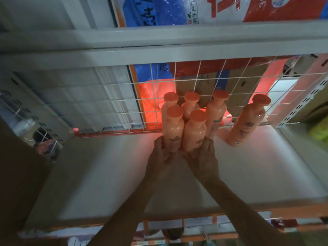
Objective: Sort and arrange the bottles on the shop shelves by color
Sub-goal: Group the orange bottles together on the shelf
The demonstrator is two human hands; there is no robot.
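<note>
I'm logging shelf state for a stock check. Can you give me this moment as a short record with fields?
shelf: white board, wire grid behind
bottle count: six, all peach with orange caps
front left bottle: held at its base by left hand
front right bottle: held at its base by right hand
back bottles: three, near the grid, just behind the front pair
lone bottle: apart, to the right
other colours on this shelf: none seen
</note>
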